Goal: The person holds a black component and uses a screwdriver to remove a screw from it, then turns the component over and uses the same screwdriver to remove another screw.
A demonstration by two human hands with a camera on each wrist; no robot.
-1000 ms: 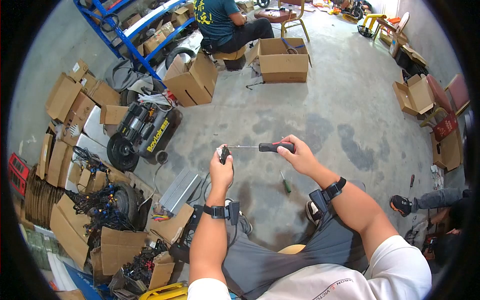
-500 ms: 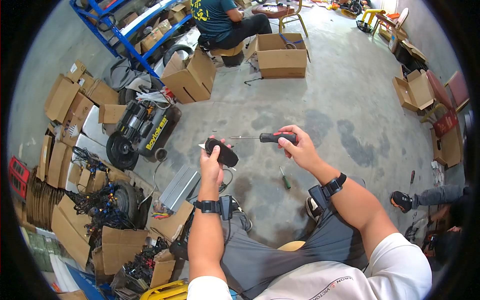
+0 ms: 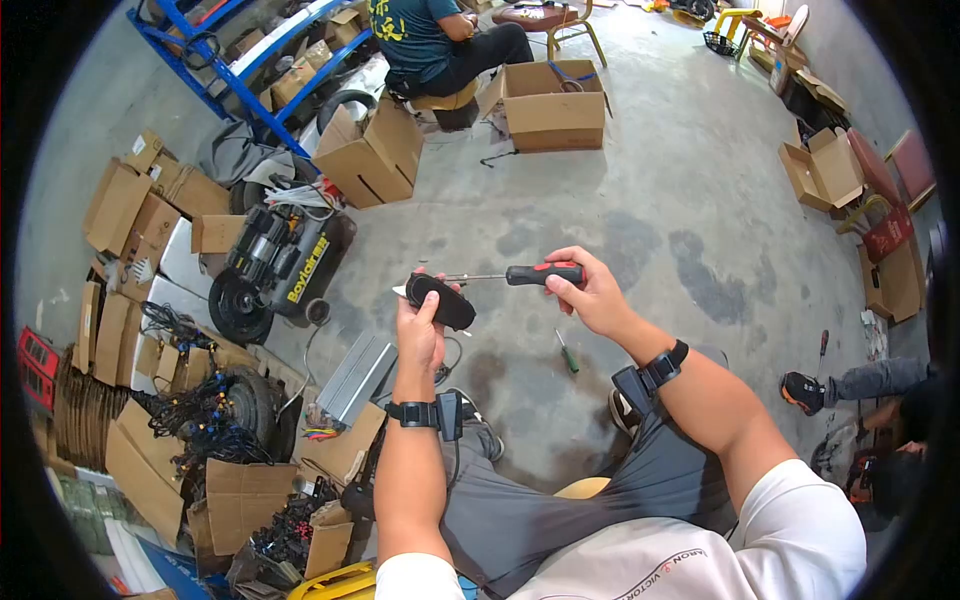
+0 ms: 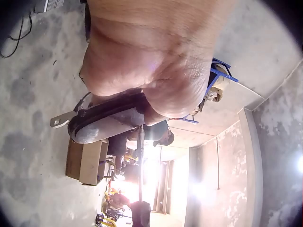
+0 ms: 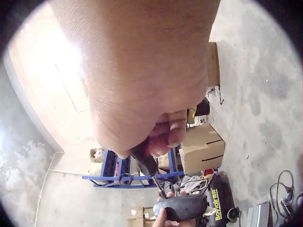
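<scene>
My left hand (image 3: 420, 335) holds a black oval part (image 3: 443, 303), its thumb on the broad dark face. In the left wrist view a flat metal tab (image 4: 62, 120) with a hole sticks out from one end of the black oval part (image 4: 109, 124). My right hand (image 3: 600, 300) grips a screwdriver (image 3: 545, 274) by its black and red handle, the shaft pointing left. The screwdriver's tip meets the far edge of the part, partly hidden behind the left fingers. From the right wrist, the screwdriver (image 5: 146, 163) slants down to the part (image 5: 180, 208).
A green-handled screwdriver (image 3: 568, 355) lies on the floor between the feet. At left are a silver metal box (image 3: 357, 378), an air compressor (image 3: 290, 260) and cartons of cables. Another person (image 3: 430, 45) sits ahead beside an open carton (image 3: 553, 115).
The black part has turned from edge-on to broad face up. The screwdriver came away from it, then moved left so its tip is back at the part's edge.
</scene>
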